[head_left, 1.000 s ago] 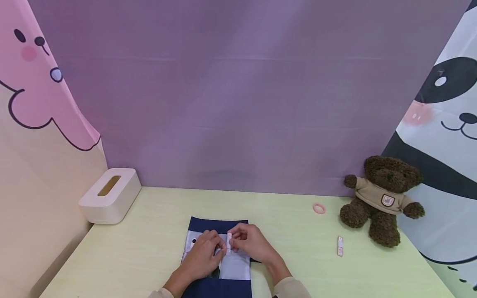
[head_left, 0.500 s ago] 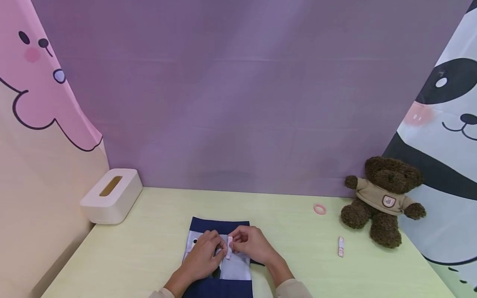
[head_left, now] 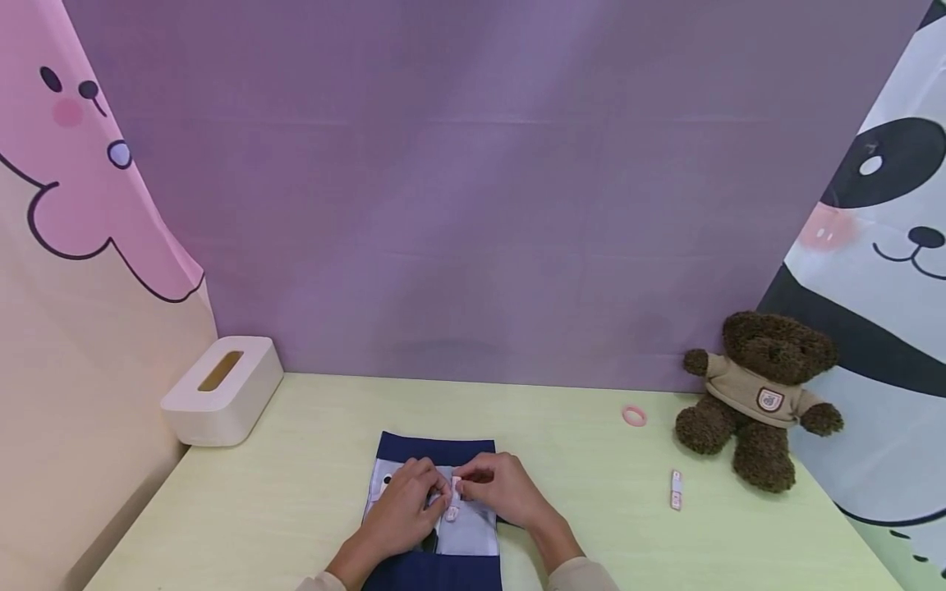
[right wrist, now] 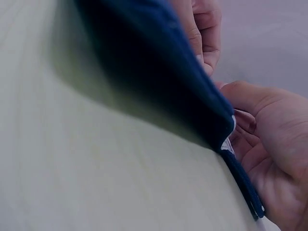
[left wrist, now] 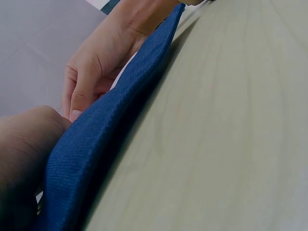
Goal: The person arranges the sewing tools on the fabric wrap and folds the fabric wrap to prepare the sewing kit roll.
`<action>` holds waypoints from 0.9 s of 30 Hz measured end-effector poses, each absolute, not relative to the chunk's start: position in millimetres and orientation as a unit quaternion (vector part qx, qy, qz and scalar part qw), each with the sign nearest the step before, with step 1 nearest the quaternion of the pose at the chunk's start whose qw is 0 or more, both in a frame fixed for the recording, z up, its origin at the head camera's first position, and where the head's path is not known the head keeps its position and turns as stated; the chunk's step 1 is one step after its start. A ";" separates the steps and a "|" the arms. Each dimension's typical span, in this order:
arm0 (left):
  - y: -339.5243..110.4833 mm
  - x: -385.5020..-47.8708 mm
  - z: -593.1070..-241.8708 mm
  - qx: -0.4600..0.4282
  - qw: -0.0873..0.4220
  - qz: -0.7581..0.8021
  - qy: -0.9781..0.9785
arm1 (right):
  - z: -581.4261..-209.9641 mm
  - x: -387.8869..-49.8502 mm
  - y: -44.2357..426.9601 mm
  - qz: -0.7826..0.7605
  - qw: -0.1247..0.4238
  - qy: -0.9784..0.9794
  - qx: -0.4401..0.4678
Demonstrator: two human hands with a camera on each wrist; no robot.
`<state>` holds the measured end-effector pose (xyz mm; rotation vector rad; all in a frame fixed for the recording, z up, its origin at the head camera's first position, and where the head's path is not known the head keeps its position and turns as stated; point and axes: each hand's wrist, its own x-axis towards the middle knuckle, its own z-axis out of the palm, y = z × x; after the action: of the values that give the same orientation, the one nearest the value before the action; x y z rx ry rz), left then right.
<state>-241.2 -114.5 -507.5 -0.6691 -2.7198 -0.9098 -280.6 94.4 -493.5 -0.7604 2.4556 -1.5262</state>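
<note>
Hands: two, both over the cloth.
Left grip: left hand (head_left: 405,502) rests on the cloth, thumb and fingertips close together beside the strip; I cannot tell whether they pinch anything.
Right grip: narrow; right hand (head_left: 502,488) pinches one white-and-pink strip (head_left: 452,514) by its upper part.
Cloth: one navy-and-pale-grey cloth (head_left: 470,535), at the near side of the desk (head_left: 569,443).
Strips: two in all; the pinched one is over the pale part of the cloth, between the hands, and a second strip (head_left: 676,490) lies at right.
Ring: one, pink ring (head_left: 625,417).
Bear: one brown bear (head_left: 764,394), far right.
Box: one white box (head_left: 231,410), far left.
</note>
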 end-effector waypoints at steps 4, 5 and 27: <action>-114.1 -241.7 -507.3 -0.221 0.086 -0.307 -0.922 | -496.9 -281.0 94.8 -0.503 0.071 0.819 -0.265; -114.0 -241.8 -507.3 -0.221 0.085 -0.307 -0.922 | -497.3 -281.0 95.0 -0.501 0.071 0.820 -0.268; -112.3 -242.4 -506.6 -0.205 0.095 -0.305 -0.925 | -479.1 -282.7 155.7 -0.521 0.002 0.822 -0.229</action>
<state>-242.4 -112.3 -506.6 -0.6067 -2.7424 -0.9045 -282.7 155.7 -479.1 -0.7172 2.5803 -1.6343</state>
